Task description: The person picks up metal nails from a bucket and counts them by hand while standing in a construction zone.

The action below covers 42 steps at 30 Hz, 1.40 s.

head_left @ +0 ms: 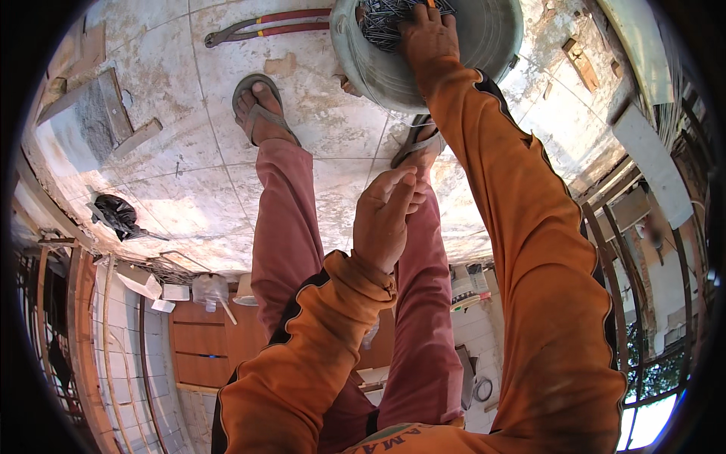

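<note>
A grey-green bucket (pixel 488 53) stands at the top of the head view with a heap of loose metal nails (pixel 382 26) inside. My right hand (pixel 429 38) reaches over its near rim into the nails, fingers bent down among them. What they grip is hidden, and an orange bit shows beside the fingertips at the picture's edge. My left hand (pixel 384 219) hangs above my right leg, apart from the bucket. Its fingers are curled, the thumb pressed along the index finger; whatever lies inside cannot be seen.
Bolt cutters (pixel 268 24) with red handles lie left of the bucket on the stained tile floor (pixel 174 144). My sandalled feet (pixel 265 110) stand close by. Wood scraps (pixel 581 66), a black plastic bag (pixel 117 216) and a boxed frame with grey powder (pixel 87 113) lie around.
</note>
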Motion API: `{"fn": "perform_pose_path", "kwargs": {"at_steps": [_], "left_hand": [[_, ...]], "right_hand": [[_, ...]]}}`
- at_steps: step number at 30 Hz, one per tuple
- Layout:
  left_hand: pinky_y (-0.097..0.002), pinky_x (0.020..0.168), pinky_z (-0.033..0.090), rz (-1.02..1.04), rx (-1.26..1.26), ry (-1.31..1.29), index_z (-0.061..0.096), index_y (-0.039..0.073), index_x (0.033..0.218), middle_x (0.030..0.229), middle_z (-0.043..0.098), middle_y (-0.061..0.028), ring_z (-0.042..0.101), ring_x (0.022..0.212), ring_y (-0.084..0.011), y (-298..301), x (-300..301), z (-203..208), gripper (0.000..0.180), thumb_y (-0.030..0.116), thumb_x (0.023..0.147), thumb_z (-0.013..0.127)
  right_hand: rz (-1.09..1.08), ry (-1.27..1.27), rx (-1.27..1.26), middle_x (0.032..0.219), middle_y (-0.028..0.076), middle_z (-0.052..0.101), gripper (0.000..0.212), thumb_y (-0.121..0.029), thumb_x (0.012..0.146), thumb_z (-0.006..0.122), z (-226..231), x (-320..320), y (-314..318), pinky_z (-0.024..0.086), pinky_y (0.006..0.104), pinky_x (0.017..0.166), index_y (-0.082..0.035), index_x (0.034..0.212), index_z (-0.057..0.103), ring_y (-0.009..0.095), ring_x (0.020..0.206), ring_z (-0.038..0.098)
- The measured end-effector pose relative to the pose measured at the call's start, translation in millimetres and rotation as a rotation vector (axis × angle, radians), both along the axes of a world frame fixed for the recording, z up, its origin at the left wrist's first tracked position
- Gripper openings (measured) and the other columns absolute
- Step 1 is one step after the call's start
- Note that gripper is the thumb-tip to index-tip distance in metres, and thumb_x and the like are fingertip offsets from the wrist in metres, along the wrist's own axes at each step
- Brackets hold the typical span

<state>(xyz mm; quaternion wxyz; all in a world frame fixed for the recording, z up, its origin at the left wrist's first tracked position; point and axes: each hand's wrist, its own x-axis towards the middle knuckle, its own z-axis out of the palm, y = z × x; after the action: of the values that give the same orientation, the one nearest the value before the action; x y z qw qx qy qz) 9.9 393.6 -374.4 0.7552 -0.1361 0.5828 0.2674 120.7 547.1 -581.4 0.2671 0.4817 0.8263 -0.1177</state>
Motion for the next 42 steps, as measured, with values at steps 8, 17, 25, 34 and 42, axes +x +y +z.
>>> {"fn": "perform_pose_path", "kwargs": {"at_steps": [8,17,25,34,42], "left_hand": [[-0.0294,0.082,0.047,0.008,0.005,0.022,0.059,0.001,0.116,0.100,0.064,-0.0087,0.061,0.089,-0.0157,9,-7,-11,0.040,0.036,0.097,0.055],[-0.0338,0.091,0.047,0.198,0.175,0.218,0.040,-0.003,0.134,0.113,0.062,-0.0133,0.060,0.102,-0.0209,20,-10,-23,0.044,0.026,0.102,0.046],[-0.0384,0.092,0.051,0.457,0.083,0.067,0.050,0.001,0.123,0.110,0.063,-0.0149,0.063,0.101,-0.0255,21,-35,-30,0.029,0.018,0.100,0.048],[-0.0389,0.092,0.050,0.422,0.102,0.014,0.049,0.000,0.123,0.113,0.062,-0.0153,0.062,0.103,-0.0253,17,-21,-32,0.028,0.016,0.099,0.050],[-0.0411,0.098,0.046,0.385,0.080,-0.014,0.049,0.002,0.126,0.118,0.060,-0.0158,0.060,0.108,-0.0277,18,-22,-28,0.031,0.017,0.099,0.051]], "right_hand": [[0.141,0.132,0.291,0.117,0.015,0.062,0.025,-0.021,0.088,0.052,11,16,-7,0.041,0.0440,0.097,-0.011,0.100,0.071,0.031,0.113,0.055],[-0.620,0.602,-0.309,0.082,0.015,0.065,0.018,-0.019,0.085,0.065,201,-8,-76,0.049,0.0397,0.071,-0.003,0.093,0.069,0.033,0.077,0.062],[-0.806,0.718,-0.443,0.094,0.016,0.069,0.023,-0.023,0.090,0.058,142,20,-29,0.053,0.0379,0.075,-0.006,0.100,0.070,0.034,0.083,0.066],[-0.183,0.038,-0.249,0.100,0.012,0.069,0.026,-0.019,0.089,0.047,-22,-4,20,0.050,0.0408,0.085,-0.008,0.094,0.070,0.027,0.100,0.065],[-0.187,0.037,-0.225,0.096,0.014,0.070,0.022,-0.028,0.089,0.055,-18,-6,16,0.053,0.0437,0.083,-0.015,0.102,0.068,0.032,0.093,0.067]]}}
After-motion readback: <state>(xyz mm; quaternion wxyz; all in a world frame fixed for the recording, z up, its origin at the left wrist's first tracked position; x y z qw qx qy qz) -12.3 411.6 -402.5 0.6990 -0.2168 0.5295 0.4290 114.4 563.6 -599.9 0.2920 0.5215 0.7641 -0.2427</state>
